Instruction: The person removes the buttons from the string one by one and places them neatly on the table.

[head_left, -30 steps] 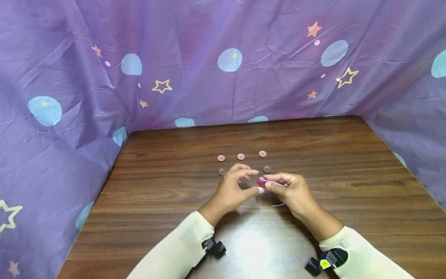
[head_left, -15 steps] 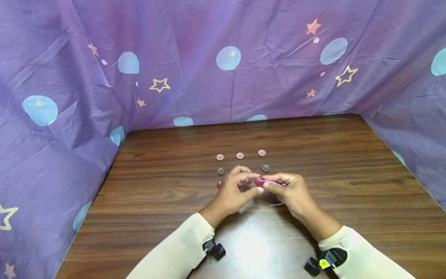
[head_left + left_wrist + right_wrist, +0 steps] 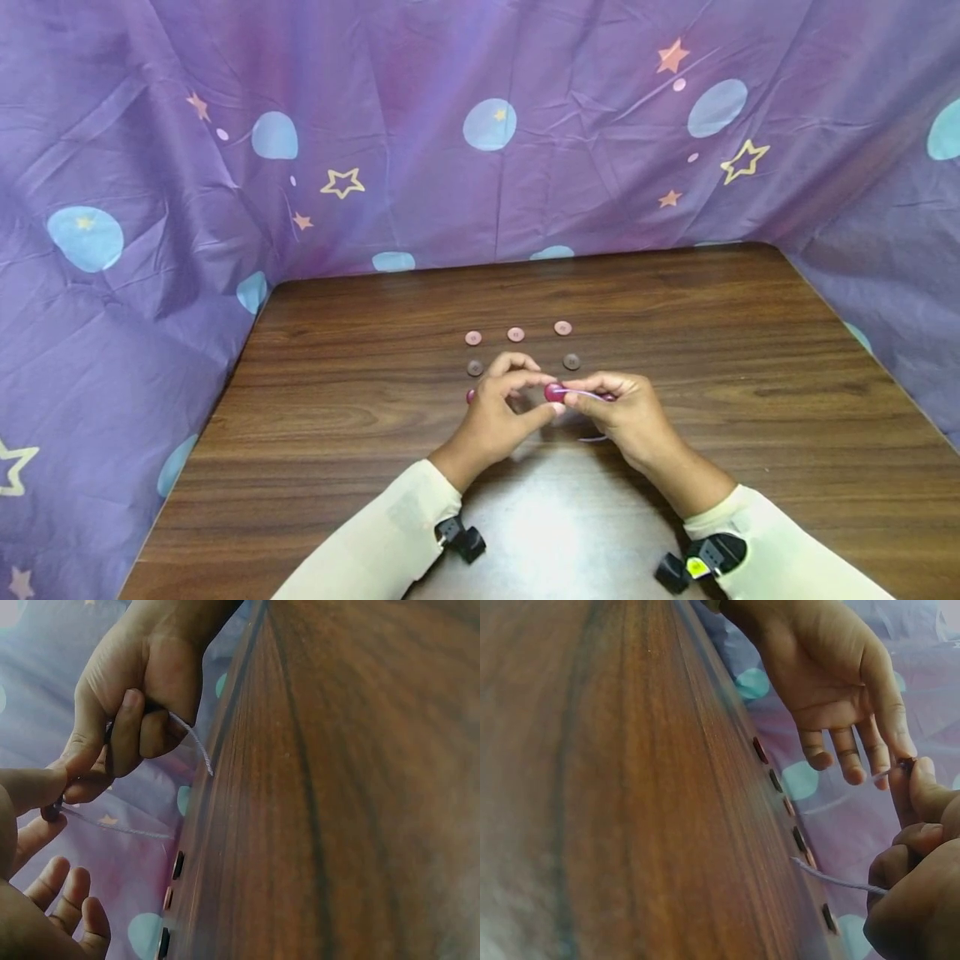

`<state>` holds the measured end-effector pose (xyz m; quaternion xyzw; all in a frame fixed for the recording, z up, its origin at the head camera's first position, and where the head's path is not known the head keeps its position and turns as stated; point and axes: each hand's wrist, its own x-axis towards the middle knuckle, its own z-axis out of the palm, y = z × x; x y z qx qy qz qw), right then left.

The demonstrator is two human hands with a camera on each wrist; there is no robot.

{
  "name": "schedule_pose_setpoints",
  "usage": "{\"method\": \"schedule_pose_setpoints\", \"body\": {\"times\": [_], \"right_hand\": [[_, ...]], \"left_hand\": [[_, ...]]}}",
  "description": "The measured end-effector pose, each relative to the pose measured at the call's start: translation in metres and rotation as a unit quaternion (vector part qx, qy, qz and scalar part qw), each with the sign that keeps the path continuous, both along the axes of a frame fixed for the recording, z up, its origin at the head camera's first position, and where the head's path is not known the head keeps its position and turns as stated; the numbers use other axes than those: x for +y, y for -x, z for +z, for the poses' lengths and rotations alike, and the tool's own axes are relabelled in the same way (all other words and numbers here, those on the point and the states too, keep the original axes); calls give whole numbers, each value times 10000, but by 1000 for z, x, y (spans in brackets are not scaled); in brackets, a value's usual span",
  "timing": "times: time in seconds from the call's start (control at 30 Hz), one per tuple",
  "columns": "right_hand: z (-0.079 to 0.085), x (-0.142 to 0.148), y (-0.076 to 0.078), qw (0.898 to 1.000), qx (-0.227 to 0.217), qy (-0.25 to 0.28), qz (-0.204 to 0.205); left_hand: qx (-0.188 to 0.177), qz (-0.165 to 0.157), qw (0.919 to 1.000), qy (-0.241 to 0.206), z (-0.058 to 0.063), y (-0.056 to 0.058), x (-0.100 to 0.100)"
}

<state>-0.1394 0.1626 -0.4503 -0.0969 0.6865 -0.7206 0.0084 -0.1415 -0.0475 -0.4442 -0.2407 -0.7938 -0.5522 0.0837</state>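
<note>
A magenta button (image 3: 554,392) is held up between both hands over the table. My left hand (image 3: 495,408) pinches its edge, index fingertip at the top and thumb at the bottom. From the other side, the thumb and index finger of my right hand (image 3: 641,421) grip it too. A thin lilac cord (image 3: 588,392) runs from the button's face into the right hand, and a loose cord end (image 3: 832,881) hangs out below that hand. Another magenta piece (image 3: 610,398) shows among the right fingers, mostly hidden.
Beyond the hands, three pink buttons (image 3: 516,334) lie in a row on the wooden table (image 3: 337,467). Two grey-brown buttons (image 3: 572,362) sit nearer. A magenta button (image 3: 470,397) is partly covered by the left hand. A purple curtain (image 3: 420,192) hangs behind.
Both hands' fingertips and the held button have shifted slightly left. The left index finger and thumb have come onto the button's edge. The magenta button behind the left hand has come partly into view.
</note>
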Motion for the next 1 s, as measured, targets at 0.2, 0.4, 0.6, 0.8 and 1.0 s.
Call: {"method": "schedule_pose_setpoints", "body": {"times": [0.2,0.4,0.6,0.8,1.0], "right_hand": [[-1,1,0,10000,54,-33,39],[-5,3,1,9992,330,173,174],[-5,3,1,9975,699,126,-38],[-4,3,2,9967,717,-54,-385],[1,2,3,9947,619,210,-791]], "left_hand": [[-131,3,9999,-14,-2,-1,-1],[19,18,9999,-158,-2,-3,-1],[152,131,9997,-170,-4,-2,-3],[121,187,9997,-131,-5,2,-8],[206,253,9994,-120,-3,2,-10]]}}
